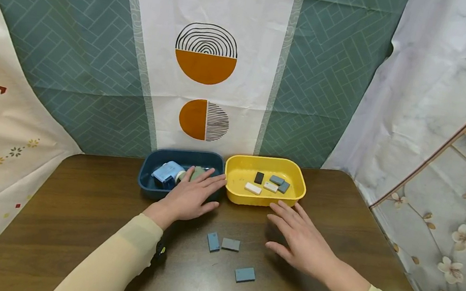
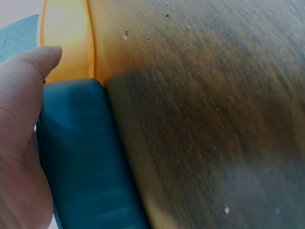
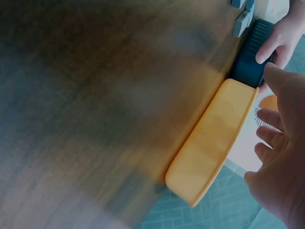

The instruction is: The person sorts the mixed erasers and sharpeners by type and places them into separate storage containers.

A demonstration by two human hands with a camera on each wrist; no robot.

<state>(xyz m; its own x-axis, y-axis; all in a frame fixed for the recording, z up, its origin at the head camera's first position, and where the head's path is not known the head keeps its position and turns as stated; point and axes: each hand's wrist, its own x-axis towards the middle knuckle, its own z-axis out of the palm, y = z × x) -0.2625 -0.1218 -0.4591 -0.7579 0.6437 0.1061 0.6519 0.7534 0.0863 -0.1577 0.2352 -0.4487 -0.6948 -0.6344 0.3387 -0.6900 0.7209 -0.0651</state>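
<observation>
The person's left hand (image 1: 187, 196), fingers straight and holding nothing, lies across the dark blue bin (image 1: 150, 191), hiding part of its contents; I make out a light-blue packet (image 1: 165, 172), but can't name the green thing (image 1: 198, 172) behind the fingers. The right hand (image 1: 302, 240), loosely open, is near the yellow bin (image 1: 247, 200). Three grey-blue blocks (image 1: 245, 274) lie on the bench (image 1: 84, 214), their markings too small to read.

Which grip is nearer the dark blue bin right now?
Left. The left grip is at the near right corner of the dark blue bin, extending over its rim; the right grip is farther right, on the near side of the yellow bin.
</observation>
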